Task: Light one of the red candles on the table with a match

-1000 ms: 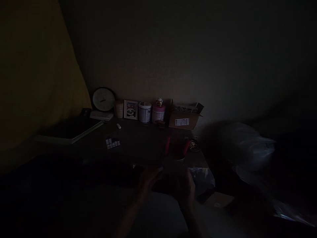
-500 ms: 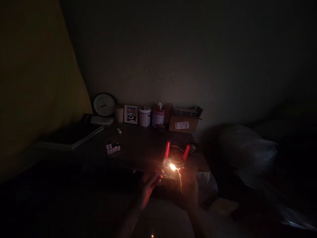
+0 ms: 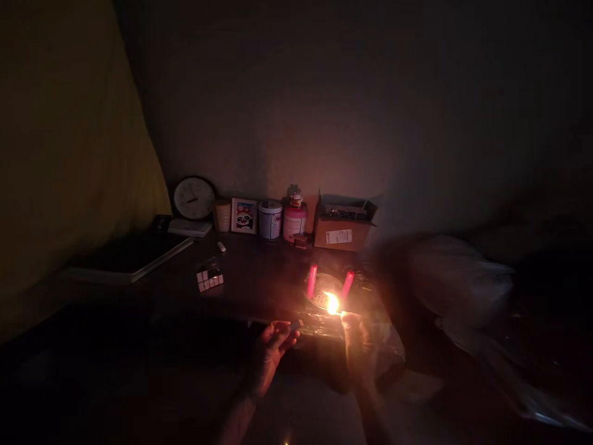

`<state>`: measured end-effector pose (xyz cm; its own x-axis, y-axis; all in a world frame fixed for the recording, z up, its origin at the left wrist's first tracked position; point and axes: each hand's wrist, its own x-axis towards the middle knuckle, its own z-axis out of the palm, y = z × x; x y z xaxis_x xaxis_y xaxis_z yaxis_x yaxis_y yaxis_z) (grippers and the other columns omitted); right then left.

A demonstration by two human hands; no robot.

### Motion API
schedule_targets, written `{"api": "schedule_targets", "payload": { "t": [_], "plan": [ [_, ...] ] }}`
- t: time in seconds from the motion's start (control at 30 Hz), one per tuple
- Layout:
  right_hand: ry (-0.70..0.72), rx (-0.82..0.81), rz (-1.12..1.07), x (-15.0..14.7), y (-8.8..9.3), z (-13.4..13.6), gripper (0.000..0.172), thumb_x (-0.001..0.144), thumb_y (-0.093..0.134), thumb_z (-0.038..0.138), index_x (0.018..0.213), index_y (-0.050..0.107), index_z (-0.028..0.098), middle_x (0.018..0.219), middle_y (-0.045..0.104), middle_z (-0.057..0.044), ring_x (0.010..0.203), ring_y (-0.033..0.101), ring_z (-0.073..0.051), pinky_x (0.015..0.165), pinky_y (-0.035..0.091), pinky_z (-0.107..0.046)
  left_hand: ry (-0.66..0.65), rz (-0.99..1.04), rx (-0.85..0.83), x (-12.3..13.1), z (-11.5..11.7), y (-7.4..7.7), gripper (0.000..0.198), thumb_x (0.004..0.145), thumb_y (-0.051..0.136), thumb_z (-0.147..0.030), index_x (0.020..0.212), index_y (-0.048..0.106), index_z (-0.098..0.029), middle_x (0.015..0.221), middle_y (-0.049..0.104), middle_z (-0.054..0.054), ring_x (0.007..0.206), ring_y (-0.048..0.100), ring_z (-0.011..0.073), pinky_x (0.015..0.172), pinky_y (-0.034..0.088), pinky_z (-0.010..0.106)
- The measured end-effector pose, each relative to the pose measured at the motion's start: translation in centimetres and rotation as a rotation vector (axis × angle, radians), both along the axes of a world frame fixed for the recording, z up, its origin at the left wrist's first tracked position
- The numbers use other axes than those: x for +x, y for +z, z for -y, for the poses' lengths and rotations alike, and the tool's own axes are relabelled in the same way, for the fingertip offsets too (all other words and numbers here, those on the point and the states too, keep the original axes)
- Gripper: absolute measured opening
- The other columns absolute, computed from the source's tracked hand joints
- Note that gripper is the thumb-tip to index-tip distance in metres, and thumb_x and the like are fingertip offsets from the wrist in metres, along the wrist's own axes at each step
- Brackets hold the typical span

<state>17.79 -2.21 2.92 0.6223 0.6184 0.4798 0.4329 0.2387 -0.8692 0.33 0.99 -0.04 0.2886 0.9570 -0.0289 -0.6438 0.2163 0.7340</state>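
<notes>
The room is dark. My right hand (image 3: 356,337) is closed on a burning match, whose flame (image 3: 332,303) glows just in front of a round bowl (image 3: 324,295). Two red candles (image 3: 312,281) (image 3: 347,283) stand upright at the bowl's sides, unlit. My left hand (image 3: 273,347) is closed on a small matchbox (image 3: 294,324), a little left of the flame.
On the dark table stand a clock (image 3: 194,198), a framed picture (image 3: 244,216), a white tub (image 3: 270,219), a pink jar (image 3: 294,220) and an open cardboard box (image 3: 341,226). A cube puzzle (image 3: 209,276) lies mid-table, a laptop (image 3: 132,254) at left. White plastic bags (image 3: 458,278) sit right.
A second ago all was dark and my hands were together. A flame then appeared at my right hand, grew brighter and rose toward the bowl, while my hands drew apart.
</notes>
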Motion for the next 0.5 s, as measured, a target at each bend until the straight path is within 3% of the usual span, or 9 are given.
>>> {"api": "schedule_targets", "payload": {
  "t": [0.2,0.5],
  "plan": [
    [0.011,-0.044,0.123,1.1,-1.2,-0.4,0.026,0.079,0.054,0.040,0.082,0.066,0.017,0.081,0.066,-0.006,0.076,0.061,-0.020,0.066,0.049,-0.032,0.049,-0.111,-0.039,0.4,-1.0,-0.9,0.025,0.063,0.075,-0.032,0.082,0.071,-0.016,0.093,0.072,0.007,0.082,0.065,0.0198,0.074,0.049,0.029],
    [-0.039,-0.195,0.266,1.0,-0.8,-0.1,0.024,0.081,0.049,0.037,0.082,0.066,0.018,0.075,0.064,-0.005,0.067,0.059,-0.018,0.057,0.043,-0.027,0.063,-0.133,-0.053,0.1,-0.5,-0.2,0.026,0.064,0.075,-0.033,0.086,0.071,-0.018,0.095,0.071,0.006,0.092,0.064,0.0214,0.079,0.050,0.029]
  ]
}}
